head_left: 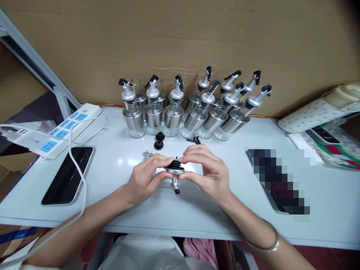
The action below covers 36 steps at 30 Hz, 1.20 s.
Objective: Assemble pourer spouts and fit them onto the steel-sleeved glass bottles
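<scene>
Between my two hands is a silver pour spout (175,172) with a black ribbed stopper on top and its nozzle pointing down. My left hand (147,174) pinches its left side with thumb and forefinger. The right side is pinched the same way by my right hand (209,172). Behind my left fingers lies another silver part (146,155), partly hidden. Two black stoppers (159,144) rest on the table beyond, and a black lever piece (194,140) lies behind my right hand. Several glass and steel bottles (154,117) stand at the back, many with spouts fitted.
A white power strip (70,129) and a phone (69,176) with a white cable across it are on the left. To the right lie a dark, partly blurred device (270,183) and a dotted bottle (309,114). Cardboard (180,37) rises behind the table (168,221).
</scene>
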Tool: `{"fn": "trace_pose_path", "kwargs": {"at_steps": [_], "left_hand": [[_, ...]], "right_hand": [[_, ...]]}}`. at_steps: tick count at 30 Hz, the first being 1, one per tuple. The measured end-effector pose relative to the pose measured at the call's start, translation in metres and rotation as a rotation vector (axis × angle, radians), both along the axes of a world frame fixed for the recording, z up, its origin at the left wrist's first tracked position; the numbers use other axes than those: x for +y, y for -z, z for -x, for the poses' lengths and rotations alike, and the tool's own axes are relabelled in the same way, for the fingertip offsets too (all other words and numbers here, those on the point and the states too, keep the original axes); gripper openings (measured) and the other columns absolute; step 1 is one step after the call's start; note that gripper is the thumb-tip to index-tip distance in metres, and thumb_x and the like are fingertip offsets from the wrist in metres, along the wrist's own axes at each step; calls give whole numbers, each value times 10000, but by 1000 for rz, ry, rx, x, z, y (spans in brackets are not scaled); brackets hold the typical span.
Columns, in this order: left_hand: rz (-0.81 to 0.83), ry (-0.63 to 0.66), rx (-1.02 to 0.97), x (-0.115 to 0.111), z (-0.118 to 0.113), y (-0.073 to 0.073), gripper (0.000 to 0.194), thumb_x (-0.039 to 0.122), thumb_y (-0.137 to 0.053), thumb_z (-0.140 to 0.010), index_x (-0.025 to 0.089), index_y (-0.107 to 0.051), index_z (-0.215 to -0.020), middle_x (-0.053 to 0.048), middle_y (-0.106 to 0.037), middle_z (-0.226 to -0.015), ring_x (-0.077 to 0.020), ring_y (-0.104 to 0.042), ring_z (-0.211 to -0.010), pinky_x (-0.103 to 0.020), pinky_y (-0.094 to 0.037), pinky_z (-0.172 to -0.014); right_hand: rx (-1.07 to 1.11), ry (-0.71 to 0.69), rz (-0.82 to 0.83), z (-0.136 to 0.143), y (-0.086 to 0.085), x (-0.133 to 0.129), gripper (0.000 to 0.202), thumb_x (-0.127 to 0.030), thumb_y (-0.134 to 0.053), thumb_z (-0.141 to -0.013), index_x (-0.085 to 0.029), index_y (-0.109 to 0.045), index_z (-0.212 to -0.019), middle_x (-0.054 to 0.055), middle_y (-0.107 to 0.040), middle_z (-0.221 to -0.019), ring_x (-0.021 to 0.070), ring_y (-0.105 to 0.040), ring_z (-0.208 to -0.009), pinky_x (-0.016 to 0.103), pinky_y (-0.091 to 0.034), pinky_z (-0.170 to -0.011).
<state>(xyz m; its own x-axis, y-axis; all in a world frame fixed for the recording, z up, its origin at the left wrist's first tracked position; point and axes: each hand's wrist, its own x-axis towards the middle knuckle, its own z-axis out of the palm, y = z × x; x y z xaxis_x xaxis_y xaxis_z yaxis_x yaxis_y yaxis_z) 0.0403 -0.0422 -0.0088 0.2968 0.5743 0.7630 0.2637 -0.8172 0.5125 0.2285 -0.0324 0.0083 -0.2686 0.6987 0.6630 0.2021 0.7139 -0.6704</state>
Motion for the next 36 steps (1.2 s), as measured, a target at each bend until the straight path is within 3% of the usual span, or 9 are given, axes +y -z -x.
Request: {"fn": "trace_pose_path", "kwargs": {"at_steps": [6, 17, 25, 32, 36], "left_hand": [[39, 28, -22, 1, 0, -2, 182, 269, -535, -947, 161, -627, -1061, -86, -707, -861, -154, -688, -798, -246, -578, -694], [70, -5, -96, 5, -1, 10, 339, 236, -643, -881, 226, -553, -1208, -75, -659, -975, -174, -638, -917, -300, -562, -787], [35, -59, 80, 7, 2, 3, 336, 215, -559, -931, 216, -499, -1261, -65, -594, -1035, -147, -608, -882, -302, -549, -793], [20, -81, 114, 9, 3, 1, 203, 230, -478, -972, 213, -534, -1167, -55, -603, -985, -154, -607, -910, -281, -537, -759], [66, -36, 118, 9, 3, 2, 154, 270, -474, -977, 202, -531, -1102, -40, -609, -928, -145, -606, -852, -270, -527, -750]], "right_hand": [[-9, -4, 13, -1, 1, -1, 205, -393, -743, -768, -228, -720, -887, 42, -708, -773, 203, -650, -770, 366, -527, -717], [67, -37, 98, 0, 9, -1, 284, -171, -713, -811, -288, -716, -1071, 42, -724, -981, 177, -678, -908, 324, -558, -813], [205, 5, 432, 3, 5, -3, 140, -273, -669, -841, -223, -713, -963, 43, -761, -907, 184, -727, -822, 305, -587, -735], [309, -207, 622, 4, 4, -2, 177, -326, -627, -878, -227, -671, -1019, 16, -750, -820, 162, -723, -665, 323, -576, -719], [354, -227, 696, 4, 3, 0, 180, -363, -662, -844, -207, -709, -920, 3, -725, -764, 144, -694, -578, 302, -575, -663]]}}
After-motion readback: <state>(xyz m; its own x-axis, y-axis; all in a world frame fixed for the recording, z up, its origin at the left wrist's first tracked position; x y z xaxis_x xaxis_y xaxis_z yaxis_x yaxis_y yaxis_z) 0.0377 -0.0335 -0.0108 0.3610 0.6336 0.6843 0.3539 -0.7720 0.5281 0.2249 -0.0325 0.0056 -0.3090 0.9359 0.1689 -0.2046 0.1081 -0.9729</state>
